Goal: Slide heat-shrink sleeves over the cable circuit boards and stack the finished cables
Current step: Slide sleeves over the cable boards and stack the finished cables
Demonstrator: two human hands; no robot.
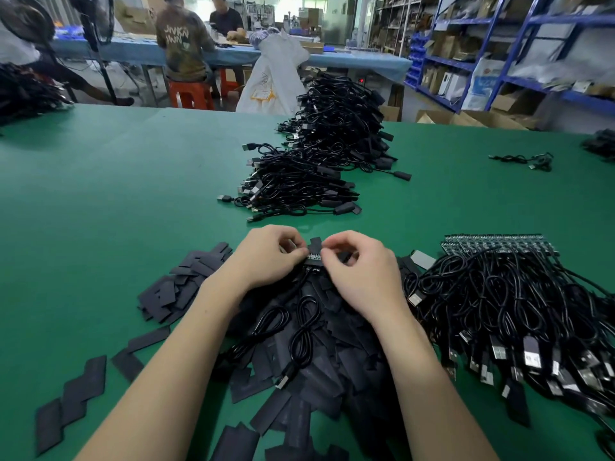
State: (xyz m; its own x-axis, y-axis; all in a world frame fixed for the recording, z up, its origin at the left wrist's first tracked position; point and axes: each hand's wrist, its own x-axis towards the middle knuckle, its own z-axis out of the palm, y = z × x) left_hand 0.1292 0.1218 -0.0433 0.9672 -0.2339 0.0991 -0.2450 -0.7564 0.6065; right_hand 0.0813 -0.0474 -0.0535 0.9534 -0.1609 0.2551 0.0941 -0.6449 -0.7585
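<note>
Fingers (301, 252) of both hands pinch circuit board (314, 256), sleeve (315, 242) pointing away.

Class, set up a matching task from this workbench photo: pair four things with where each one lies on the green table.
Things:
1. finished cable stack
2. unsleeved cables
3. loose heat-shrink sleeves
4. circuit board

Places:
A. between both hands
B. far centre
C. right side
D. left of the left hand and under the arms

Pairs: 1-B, 2-C, 3-D, 4-A
</note>
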